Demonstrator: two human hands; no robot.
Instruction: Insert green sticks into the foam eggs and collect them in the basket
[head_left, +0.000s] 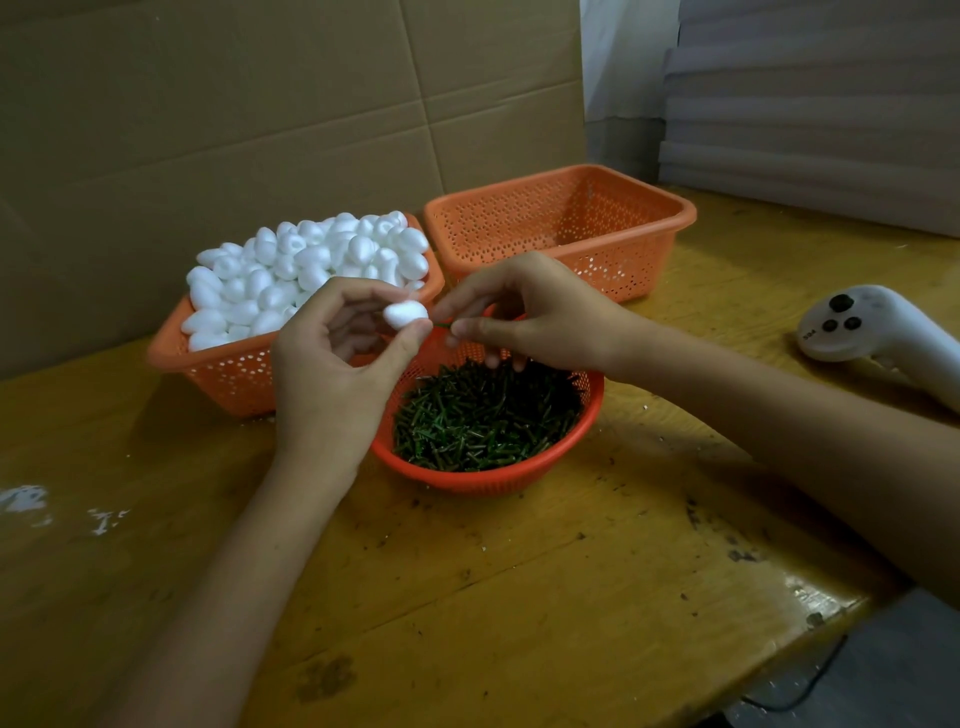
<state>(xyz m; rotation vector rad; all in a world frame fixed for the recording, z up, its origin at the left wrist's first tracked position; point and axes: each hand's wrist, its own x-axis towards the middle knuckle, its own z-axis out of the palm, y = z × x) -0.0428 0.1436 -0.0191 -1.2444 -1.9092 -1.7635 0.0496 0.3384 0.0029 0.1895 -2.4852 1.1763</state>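
My left hand (332, 364) pinches a white foam egg (404, 314) between thumb and fingers, above the round orange bowl (483, 478) of green sticks (483, 415). My right hand (530, 312) pinches a short green stick (443, 326) whose tip points at the egg's right end, close to or touching it. An orange rectangular basket (228, 374) heaped with several white foam eggs (311, 260) stands at the back left. A second orange basket (561, 228) stands at the back right; its visible interior is bare.
A white hand-held controller (872, 327) lies on the wooden table (519, 597) at the right. Cardboard sheets stand behind the baskets. White foam crumbs (31, 499) lie at the table's left edge. The table's front right edge drops off near a dark cable.
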